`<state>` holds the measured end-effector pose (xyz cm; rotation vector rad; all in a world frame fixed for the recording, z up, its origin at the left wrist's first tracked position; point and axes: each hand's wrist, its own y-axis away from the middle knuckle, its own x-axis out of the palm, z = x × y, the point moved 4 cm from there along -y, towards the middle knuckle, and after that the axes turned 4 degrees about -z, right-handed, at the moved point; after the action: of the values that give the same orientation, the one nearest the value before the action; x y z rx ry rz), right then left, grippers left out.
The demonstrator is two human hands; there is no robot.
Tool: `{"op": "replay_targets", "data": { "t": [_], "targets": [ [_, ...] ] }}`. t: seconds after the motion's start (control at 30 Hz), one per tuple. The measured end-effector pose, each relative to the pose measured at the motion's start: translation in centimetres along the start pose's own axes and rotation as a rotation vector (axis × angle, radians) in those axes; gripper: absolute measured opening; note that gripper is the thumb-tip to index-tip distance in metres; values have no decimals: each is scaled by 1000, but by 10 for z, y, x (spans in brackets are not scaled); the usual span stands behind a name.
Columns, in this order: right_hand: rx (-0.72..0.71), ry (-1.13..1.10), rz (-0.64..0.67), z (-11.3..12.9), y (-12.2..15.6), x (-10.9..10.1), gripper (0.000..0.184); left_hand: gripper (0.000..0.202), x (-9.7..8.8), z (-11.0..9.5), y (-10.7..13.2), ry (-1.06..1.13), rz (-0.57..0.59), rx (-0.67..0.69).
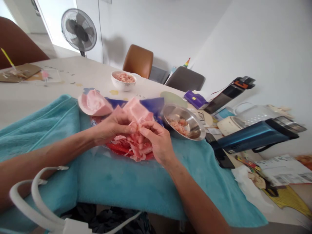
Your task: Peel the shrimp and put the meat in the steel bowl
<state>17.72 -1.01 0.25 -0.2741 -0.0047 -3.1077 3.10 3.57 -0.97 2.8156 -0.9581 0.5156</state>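
My left hand and my right hand meet at the middle, thumbs and fingertips pinched together on a small pink piece. The exact kind of the piece is hard to make out. Under and around my hands lies a pile of thin, ragged pink scraps on red and blue plastic packaging. Behind my fingers stands a smoother pale pink sheet. A pink cup-shaped piece sits beyond my left hand. Right of my hands, a tilted metal bowl holds small pinkish bits.
A teal towel covers the near table. Farther back stands a white bowl of pinkish bits. A blue bottle, a dark bottle and a phone are at right. White cables cross the lower left.
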Motion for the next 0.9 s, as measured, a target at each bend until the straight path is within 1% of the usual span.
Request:
{"op": "replay_targets", "data": {
  "t": [0.13, 0.2, 0.3, 0.4, 0.5, 0.63, 0.77, 0.83, 0.9],
  "targets": [
    [189, -184, 78, -9, -2, 2, 16, 13, -2, 4, -1, 134, 35, -112],
    [242, -224, 99, -12, -3, 2, 19, 13, -3, 4, -1, 138, 23, -117],
    [213, -205, 64, -12, -3, 2, 20, 13, -2, 1, -1, 52, 2, -52],
    [164, -123, 21, -10, -4, 3, 22, 15, 1, -1, -1, -74, -11, 31],
    [143, -48, -14, -10, -4, 3, 25, 17, 1, -2, 0, -159, -47, 78],
    [120, 0, -42, -12, -4, 3, 25, 16, 1, 0, 0, -122, -8, 75],
    [32, 52, -90, -11, -2, 3, 17, 14, 3, 1, 0, -73, 4, 50],
    [30, 11, -87, -11, -2, 4, 15, 14, 3, 2, 1, -39, 1, 29],
    [73, -67, -65, -12, -2, 5, 14, 13, 3, 2, 1, 4, 2, 12]
  ]
}}
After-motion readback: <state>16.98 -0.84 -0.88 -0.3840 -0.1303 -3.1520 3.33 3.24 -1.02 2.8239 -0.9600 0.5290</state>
